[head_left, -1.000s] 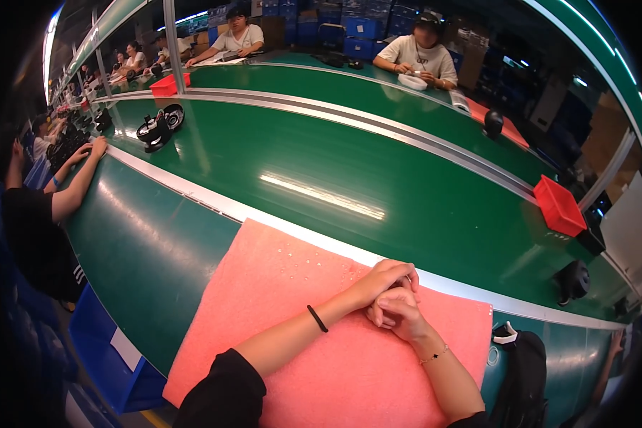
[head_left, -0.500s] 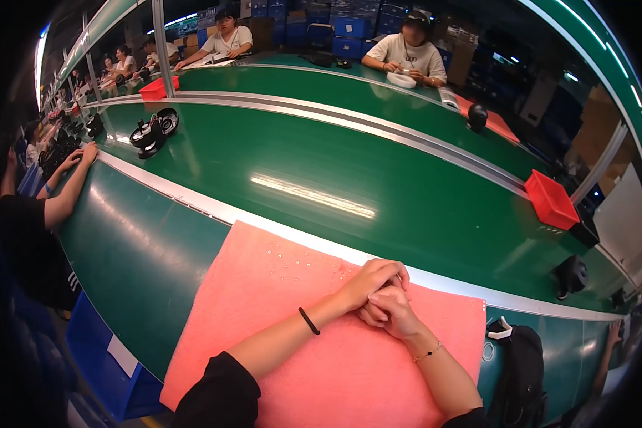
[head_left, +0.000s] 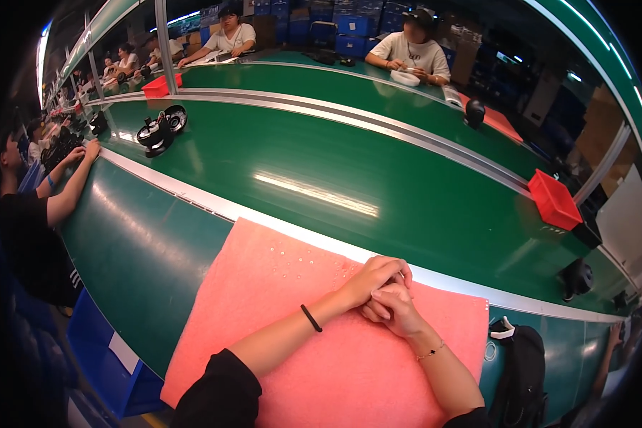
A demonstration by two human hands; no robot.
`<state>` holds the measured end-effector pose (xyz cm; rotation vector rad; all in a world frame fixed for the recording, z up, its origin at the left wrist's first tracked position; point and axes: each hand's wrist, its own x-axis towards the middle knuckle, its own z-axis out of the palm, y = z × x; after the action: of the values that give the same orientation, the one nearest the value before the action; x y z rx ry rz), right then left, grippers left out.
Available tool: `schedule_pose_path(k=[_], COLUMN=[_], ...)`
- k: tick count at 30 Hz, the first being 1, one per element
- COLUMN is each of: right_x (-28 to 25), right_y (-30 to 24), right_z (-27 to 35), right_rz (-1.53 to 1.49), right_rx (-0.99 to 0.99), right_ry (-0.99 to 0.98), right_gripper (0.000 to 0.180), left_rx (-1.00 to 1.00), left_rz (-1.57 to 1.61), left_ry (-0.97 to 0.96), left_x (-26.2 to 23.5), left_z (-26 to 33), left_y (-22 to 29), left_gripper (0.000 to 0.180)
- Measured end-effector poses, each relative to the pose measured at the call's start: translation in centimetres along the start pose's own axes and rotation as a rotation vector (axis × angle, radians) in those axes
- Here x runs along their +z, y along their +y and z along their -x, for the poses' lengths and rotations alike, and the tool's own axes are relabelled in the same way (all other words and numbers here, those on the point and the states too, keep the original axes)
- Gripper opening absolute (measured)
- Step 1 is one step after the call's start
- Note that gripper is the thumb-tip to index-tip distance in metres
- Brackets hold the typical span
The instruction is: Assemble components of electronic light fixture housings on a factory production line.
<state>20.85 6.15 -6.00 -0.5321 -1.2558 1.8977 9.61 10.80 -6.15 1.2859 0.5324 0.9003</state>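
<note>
Lying spread on the green table (head_left: 143, 250), along the pale rail (head_left: 292, 239): a pink cloth (head_left: 321, 378). Unmoved over the last second, with only the right fingers curled in a little more, so apparently at a pause in handling. Looks fuzzy and mostly flat, dotted toward the far edge with shiny specks (head_left: 284, 275) too small to identify. Clasped together over it: left hand (head_left: 374, 277) and right hand (head_left: 401, 314), fingers folded in, nothing visibly held. Farther right, a black bag (head_left: 522, 371); beyond the rail, a black round-headed device (head_left: 576, 278) and a red bin (head_left: 554, 201).
</note>
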Motion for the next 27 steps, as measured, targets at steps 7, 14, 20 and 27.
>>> schedule_pose_path(k=[7, 14, 20, 27], right_x=[-0.14, -0.17, -0.04, 0.6], right_y=[-0.01, -0.12, -0.09, -0.3], right_z=[-0.01, 0.13, 0.21, 0.2], right_rz=[0.053, 0.095, 0.094, 0.105], right_rx=[0.033, 0.042, 0.06, 0.072], right_ry=[-0.02, -0.016, -0.007, 0.04], right_gripper=[0.045, 0.045, 0.045, 0.045], left_rx=[-0.004, -0.013, 0.027, 0.024], left_rz=[0.001, -0.009, -0.065, -0.063], left_ry=[-0.008, -0.02, -0.02, -0.04], left_x=[-0.13, 0.01, -0.18, -0.34], left_z=[-0.16, -0.16, -0.02, 0.2], left_y=[-0.25, 0.08, -0.21, 0.11], left_gripper=[0.034, 0.033, 0.032, 0.031])
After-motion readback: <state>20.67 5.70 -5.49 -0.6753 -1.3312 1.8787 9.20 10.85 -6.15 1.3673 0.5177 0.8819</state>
